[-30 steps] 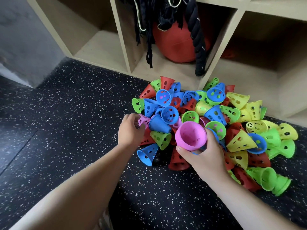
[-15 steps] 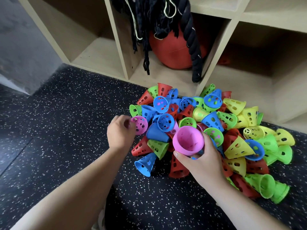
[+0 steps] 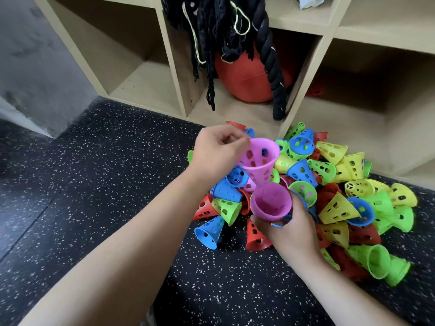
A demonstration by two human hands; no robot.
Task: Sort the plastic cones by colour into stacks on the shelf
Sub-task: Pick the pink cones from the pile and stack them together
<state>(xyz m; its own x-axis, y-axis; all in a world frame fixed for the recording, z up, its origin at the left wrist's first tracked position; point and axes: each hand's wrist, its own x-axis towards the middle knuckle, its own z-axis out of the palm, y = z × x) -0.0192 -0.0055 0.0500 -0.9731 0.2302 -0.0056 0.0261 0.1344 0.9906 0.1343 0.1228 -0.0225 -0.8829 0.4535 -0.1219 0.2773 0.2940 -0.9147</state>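
On the black speckled floor (image 3: 113,189), nearest the viewer, a single blue cone (image 3: 210,231) and a red cone (image 3: 257,236) are seen at the near edge of the pile of cones (image 3: 339,208). Just beyond them the right hand (image 3: 290,234) is held above the pile, its fingers and thumb curled round the narrow end of a solid pink cone (image 3: 270,203), whose wide mouth is turned upward. Above and slightly left of it, a perforated pink cone (image 3: 259,158) is pinched at its rim between the thumb and fingertips of the left hand (image 3: 217,152); its mouth is up and its narrow end is pointed down at the far rim of the solid one. Whether the two touch cannot be told. The pile, mixed blue, red, green and yellow, is spread across the floor up to the front edge of the shelf (image 3: 146,88). In the middle compartment of the shelf a red ball (image 3: 247,76) is lodged, with a black rope (image 3: 270,62) hung in front of it.
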